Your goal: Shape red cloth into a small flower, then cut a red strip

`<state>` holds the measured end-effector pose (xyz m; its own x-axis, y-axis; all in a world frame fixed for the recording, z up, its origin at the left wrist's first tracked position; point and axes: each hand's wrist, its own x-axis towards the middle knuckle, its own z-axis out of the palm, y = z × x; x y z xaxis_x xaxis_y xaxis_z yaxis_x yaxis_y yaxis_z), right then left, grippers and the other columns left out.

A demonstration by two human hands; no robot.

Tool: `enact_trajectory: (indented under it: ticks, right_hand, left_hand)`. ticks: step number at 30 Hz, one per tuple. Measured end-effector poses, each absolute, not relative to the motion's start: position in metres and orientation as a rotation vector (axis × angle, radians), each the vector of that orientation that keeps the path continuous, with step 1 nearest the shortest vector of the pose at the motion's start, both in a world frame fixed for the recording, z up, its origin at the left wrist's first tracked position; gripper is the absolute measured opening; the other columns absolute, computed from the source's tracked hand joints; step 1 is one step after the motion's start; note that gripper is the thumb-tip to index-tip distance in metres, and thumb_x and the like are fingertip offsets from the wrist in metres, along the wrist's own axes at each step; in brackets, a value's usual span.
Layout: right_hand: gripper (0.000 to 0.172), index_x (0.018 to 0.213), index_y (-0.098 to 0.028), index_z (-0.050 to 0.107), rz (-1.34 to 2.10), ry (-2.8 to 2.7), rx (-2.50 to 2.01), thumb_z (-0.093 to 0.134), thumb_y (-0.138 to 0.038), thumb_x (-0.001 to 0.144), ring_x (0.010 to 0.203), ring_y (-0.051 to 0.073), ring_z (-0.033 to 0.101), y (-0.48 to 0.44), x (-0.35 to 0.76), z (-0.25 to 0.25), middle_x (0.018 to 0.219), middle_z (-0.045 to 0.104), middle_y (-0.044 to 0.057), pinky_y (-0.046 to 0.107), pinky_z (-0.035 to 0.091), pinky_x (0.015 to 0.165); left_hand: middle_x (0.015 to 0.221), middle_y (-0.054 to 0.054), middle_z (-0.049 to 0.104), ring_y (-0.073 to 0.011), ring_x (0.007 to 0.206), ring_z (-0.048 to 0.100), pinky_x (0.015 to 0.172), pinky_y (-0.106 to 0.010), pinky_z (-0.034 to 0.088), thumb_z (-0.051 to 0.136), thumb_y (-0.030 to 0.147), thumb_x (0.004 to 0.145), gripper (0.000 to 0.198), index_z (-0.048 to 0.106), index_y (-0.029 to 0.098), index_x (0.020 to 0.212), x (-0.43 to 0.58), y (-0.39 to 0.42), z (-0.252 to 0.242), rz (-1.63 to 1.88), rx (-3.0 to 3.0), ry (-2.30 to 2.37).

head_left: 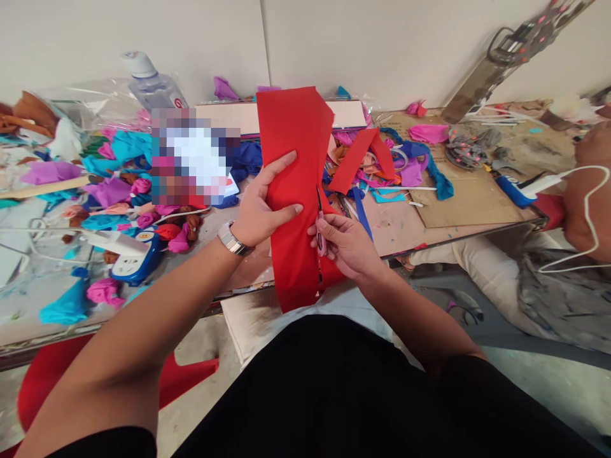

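A long piece of red fabric [293, 133] hangs upright in front of me, its lower end over the table edge. My left hand [267, 203] grips its left side, thumb and a finger lying across the front. In my right hand [346, 245] is a small pair of scissors [321, 238], with fingers closed round the handles. Their blades point up along the right part of the red cloth, where a cut edge shows. Behind, a folded red strip [356, 162] lies among colourful scraps. How far the blades are apart I cannot make out.
Scraps of blue, purple and pink cloth [107, 191] cover the table's left side. A water bottle [150, 83], a blurred-out lit screen [195, 159] and a blue power socket [136, 257] stand there. Cardboard [458, 197] lies right, near another person's arm [589, 191] and a white cable [592, 216].
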<state>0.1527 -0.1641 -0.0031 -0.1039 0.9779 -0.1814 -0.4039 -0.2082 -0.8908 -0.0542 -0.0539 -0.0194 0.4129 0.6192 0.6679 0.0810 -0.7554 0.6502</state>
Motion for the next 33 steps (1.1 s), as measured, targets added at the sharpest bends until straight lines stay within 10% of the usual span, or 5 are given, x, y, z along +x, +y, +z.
enact_trajectory:
  ticks: [33]
  right_hand:
    - [0.049,0.089,-0.018,0.075,1.621,-0.800,-0.983,0.099,-0.055,0.068,0.057,0.008,0.063,-0.175,0.153,0.004,0.083,0.079,0.002,0.018,0.031,0.039]
  left_hand:
    - [0.173,-0.006,0.045,-0.0412,0.161,0.042,0.135,-0.064,0.035,0.081,0.063,0.088,0.093,0.041,0.038,0.167,-0.055,-0.053,-0.020,1.342,2.121,0.602]
